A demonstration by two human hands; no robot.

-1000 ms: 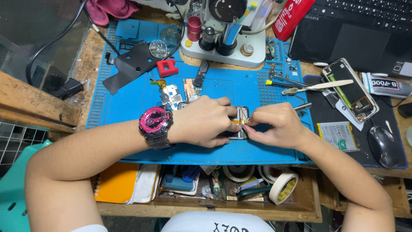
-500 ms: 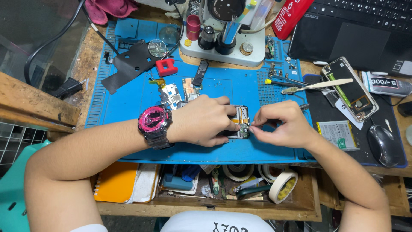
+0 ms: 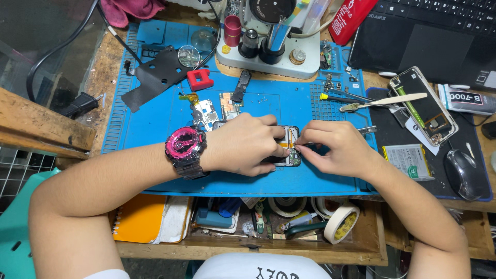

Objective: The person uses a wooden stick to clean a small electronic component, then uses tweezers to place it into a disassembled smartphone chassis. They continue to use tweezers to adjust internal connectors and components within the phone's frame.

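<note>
The fingers (image 3: 302, 148) of the right hand (image 3: 336, 147) are pinching at something very small on the opened, black-framed phone chassis (image 3: 289, 145); what they are grasping is too small to tell. The left hand (image 3: 243, 144) is pressing down over the chassis, its fingers (image 3: 276, 151) curled onto the frame and pinning it flat on the blue silicone repair mat (image 3: 155, 121), at the mat's middle front.

Judged step: fine work on an internal part, likely a connector or flex near the orange strip. The next move is calling for a steady hold and light, exact fingertip pressure.

Just beyond the left hand, two loose green circuit boards (image 3: 217, 108) are lying on the mat. A pink-and-black wristwatch (image 3: 185, 150) is sitting on the left wrist. A white microscope base (image 3: 268, 49) is standing at the desk's far edge.
</note>
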